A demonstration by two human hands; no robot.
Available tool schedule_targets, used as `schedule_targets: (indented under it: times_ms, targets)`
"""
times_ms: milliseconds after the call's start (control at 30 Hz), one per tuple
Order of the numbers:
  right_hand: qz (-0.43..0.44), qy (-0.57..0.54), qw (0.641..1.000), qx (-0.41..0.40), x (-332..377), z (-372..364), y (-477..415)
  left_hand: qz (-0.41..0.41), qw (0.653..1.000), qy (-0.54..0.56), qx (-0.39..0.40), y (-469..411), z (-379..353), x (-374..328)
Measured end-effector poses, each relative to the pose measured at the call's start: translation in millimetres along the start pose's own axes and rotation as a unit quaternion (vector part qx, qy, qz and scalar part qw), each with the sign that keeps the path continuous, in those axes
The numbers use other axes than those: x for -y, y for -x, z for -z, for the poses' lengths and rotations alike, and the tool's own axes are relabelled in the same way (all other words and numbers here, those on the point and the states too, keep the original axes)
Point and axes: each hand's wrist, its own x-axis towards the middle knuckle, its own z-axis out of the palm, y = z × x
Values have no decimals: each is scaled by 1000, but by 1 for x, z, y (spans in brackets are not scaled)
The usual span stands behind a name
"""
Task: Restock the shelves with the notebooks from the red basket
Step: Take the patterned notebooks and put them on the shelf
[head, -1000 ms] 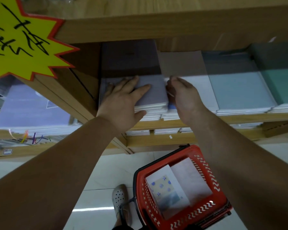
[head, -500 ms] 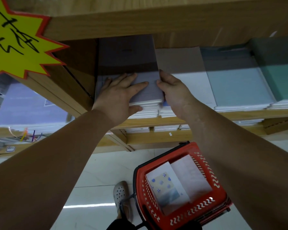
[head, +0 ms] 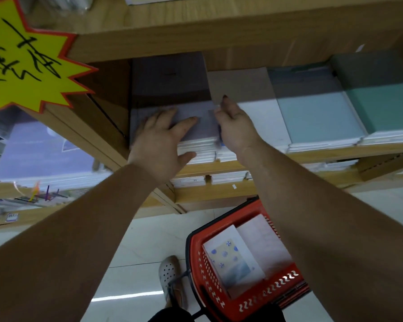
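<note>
I saw the red basket (head: 269, 295) on the floor holding two notebooks, a blue-patterned notebook (head: 233, 259) overlapping a pale notebook (head: 263, 240). On the shelf (head: 312, 156), the left hand (head: 158, 138) lay flat, fingers spread, on the lavender notebook stack (head: 204, 127). The right hand (head: 236, 126) pressed the stack's right edge, and I couldn't tell its grip.

The star-shaped sign (head: 26, 61) is bright yellow with a red border and black brush-written characters; the shelves (head: 219, 29) are light honey-brown wood grain. The lilac-grey notebook (head: 196, 129) tops the leftmost pile; beside it the off-white stack (head: 263, 122), then the pale blue stack (head: 316, 117), then the teal stack (head: 386, 108); white page edges show beneath each. The basket (head: 196, 263) is red with white chevron marks along its rim; inside lie a cream notebook (head: 230, 259) dotted with blue flowers and a plain pale pink notebook (head: 263, 240); the floor (head: 144, 242) is glossy white tile.
</note>
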Motion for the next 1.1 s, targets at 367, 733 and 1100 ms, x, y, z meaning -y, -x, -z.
schedule_targets:
  times_ms: [367,733,1100]
  targets:
    - [46,158,968,-188,-165,94,125,26,968,251,21,108,-128,-85]
    - [-255,267,918,147,-361,102,153,302,862,301,274,175,-306,-137]
    - [-272,307,894,180,-490,42,128,408,793,375,253,222,-451,-151]
